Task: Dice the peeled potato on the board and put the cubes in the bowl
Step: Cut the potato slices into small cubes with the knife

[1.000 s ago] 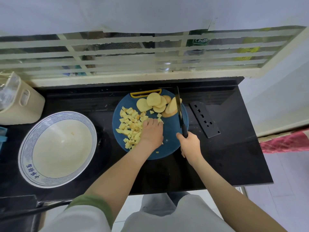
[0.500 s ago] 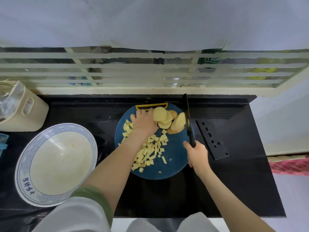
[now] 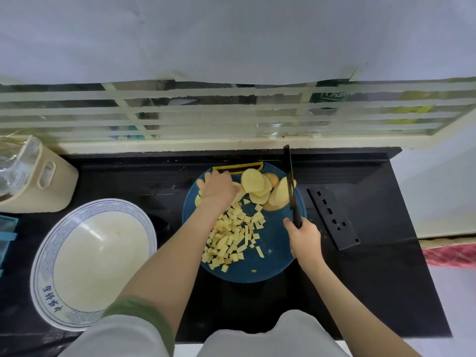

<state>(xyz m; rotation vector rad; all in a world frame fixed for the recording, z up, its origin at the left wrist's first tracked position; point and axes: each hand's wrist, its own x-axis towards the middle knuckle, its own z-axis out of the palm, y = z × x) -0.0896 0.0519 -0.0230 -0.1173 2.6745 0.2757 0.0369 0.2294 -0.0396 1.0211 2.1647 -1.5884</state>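
A round blue cutting board (image 3: 273, 264) lies on the black counter. Several potato cubes (image 3: 233, 239) are spread across its middle. Round potato slices (image 3: 255, 185) are stacked at its far side. My left hand (image 3: 217, 189) rests palm down at the board's far left, over some potato pieces; whether it grips one is hidden. My right hand (image 3: 304, 238) holds a black knife (image 3: 291, 184) by the handle, blade pointing away along the board's right side, touching the slices. The white bowl (image 3: 92, 261) with a blue rim stands left of the board, with nothing in it.
A black knife sheath (image 3: 333, 217) lies right of the board. A beige container (image 3: 36, 179) stands at the far left by the barred window sill (image 3: 231, 144). The counter's front edge runs just below the board.
My left hand left the cube pile and reached to the board's far left beside the slices. The cubes now lie uncovered and more spread out. The knife hand barely shifted.
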